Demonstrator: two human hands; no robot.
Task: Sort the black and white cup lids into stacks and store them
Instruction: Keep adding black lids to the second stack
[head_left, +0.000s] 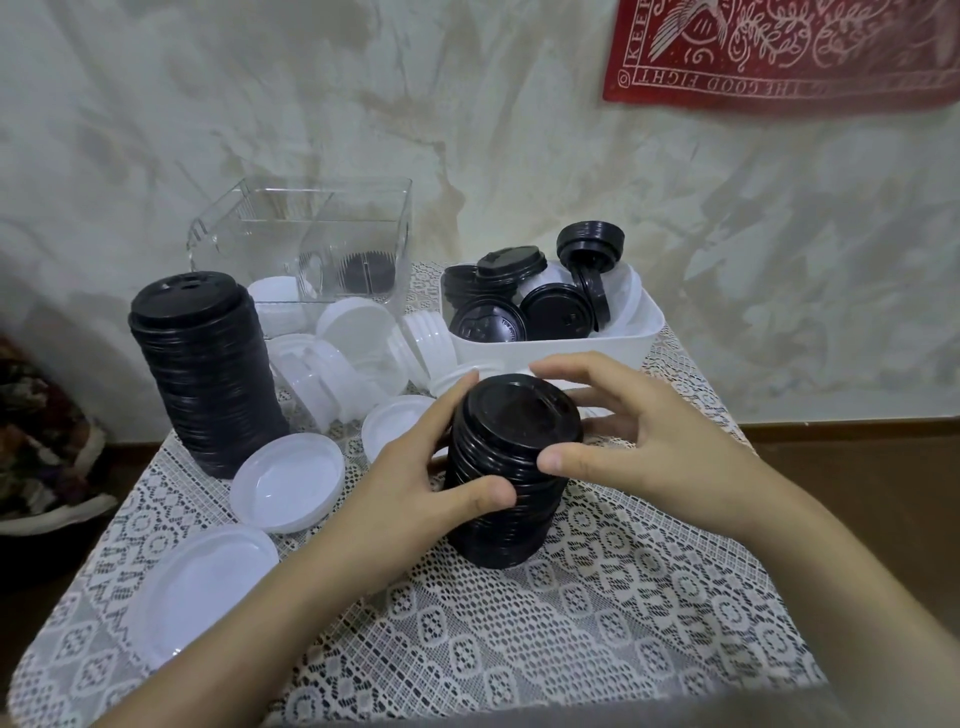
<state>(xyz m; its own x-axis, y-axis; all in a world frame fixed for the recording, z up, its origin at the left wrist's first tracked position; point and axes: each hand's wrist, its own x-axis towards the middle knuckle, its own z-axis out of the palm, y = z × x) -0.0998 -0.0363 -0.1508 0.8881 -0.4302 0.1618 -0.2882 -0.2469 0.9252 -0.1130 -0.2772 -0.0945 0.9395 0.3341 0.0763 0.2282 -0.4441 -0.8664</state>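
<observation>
- The table (519, 649), covered in a lace cloth, has its widest bare stretch along the near edge and toward the near right corner. Nothing but the forearms lies across it there.
- The left edge is crowded. One white lid (202, 587) lies just beside it and another upturned white lid (288, 480) sits a little further in.
- A tall black stack (208, 374) stands upright toward the far left corner. A heap of white lids (343, 358) lies between it and the white tub (571, 348).
- A clear box (311, 249) sits at the far edge behind that heap.
- The white tub sits at the far right corner, near the right edge. Loose black lids (519, 306) are piled in it, some tilted on edge.
- The short black stack (519, 415) stands mid-table with a slight lean, a narrow gap between it and the tub.
- The left hand (415, 478) grips the stack's left side. Its thumb lies across the near face and its fingers curl round behind.
- The right hand (639, 441) comes in from the right, its thumb pressed on the stack's upper right side. Its fingers are spread and arched round the far rim. I cannot tell whether their tips touch it.
</observation>
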